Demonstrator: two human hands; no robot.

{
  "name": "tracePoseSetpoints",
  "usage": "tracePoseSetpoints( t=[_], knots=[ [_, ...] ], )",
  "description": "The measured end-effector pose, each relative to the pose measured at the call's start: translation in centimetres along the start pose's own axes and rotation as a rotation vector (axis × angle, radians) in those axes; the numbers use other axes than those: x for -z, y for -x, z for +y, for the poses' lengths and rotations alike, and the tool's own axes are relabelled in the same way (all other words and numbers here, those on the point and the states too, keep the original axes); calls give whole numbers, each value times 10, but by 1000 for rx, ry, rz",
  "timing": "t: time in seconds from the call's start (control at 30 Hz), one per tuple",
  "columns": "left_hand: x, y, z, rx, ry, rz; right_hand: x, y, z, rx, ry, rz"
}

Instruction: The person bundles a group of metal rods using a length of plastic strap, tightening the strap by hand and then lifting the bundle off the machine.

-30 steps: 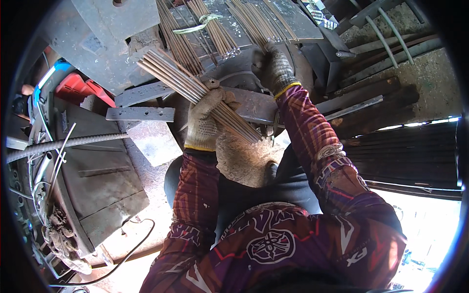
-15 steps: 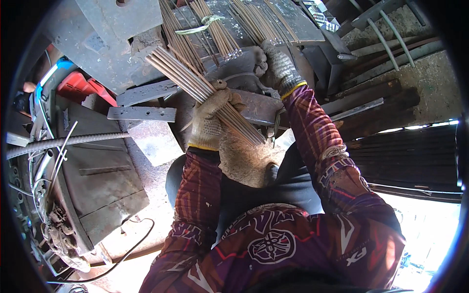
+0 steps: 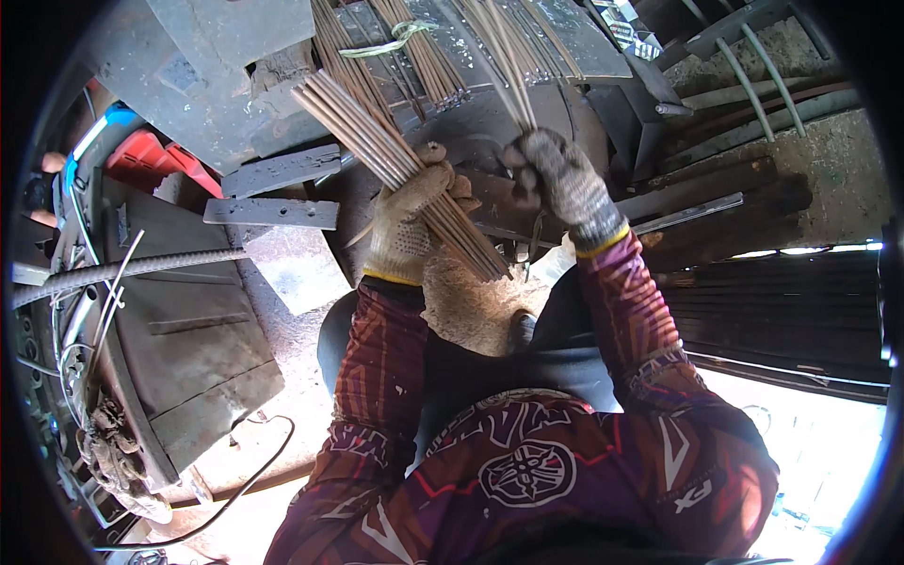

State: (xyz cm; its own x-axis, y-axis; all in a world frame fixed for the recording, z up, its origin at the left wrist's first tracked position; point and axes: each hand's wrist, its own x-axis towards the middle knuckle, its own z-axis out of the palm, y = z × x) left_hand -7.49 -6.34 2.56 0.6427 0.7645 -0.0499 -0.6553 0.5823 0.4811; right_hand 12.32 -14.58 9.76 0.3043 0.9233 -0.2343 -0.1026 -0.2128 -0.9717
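Observation:
A bundle of thin metal rods (image 3: 353, 125) slants across my left hand (image 3: 411, 218), whose gloved fingers are wrapped round its middle. To the right, my right hand (image 3: 554, 179), also in a knitted work glove, is closed on the near ends of a few rods (image 3: 511, 83). Those rods reach up and away over the metal table (image 3: 574, 38) and look smeared by motion. On the table behind lie more loose rods (image 3: 537, 47). Beside them is a rod bundle (image 3: 424, 66) tied with a pale green strip (image 3: 391, 44).
Two flat metal bars (image 3: 273, 213) lie left of my left hand, near a red plastic object (image 3: 146, 160). A ribbed steel bar (image 3: 141, 267) crosses a dark metal box (image 3: 202, 325). Dirty gloves (image 3: 118, 452) hang at lower left. Metal stock (image 3: 744, 198) lies at right.
My right hand has drawn back toward me from the table, with a few rods now in it. My left hand and its bundle have barely moved.

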Motion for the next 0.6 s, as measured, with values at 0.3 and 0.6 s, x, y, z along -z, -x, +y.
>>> tracePoseSetpoints(
  t=[0.3, 0.6],
  knots=[
    [6, -2, -11, -132, 6, 63, -24, 71, 20, 48, 288, -190],
    [26, -10, -20, -110, -60, 57, -17, 70, 32, 224, 637, -200]
  ],
)
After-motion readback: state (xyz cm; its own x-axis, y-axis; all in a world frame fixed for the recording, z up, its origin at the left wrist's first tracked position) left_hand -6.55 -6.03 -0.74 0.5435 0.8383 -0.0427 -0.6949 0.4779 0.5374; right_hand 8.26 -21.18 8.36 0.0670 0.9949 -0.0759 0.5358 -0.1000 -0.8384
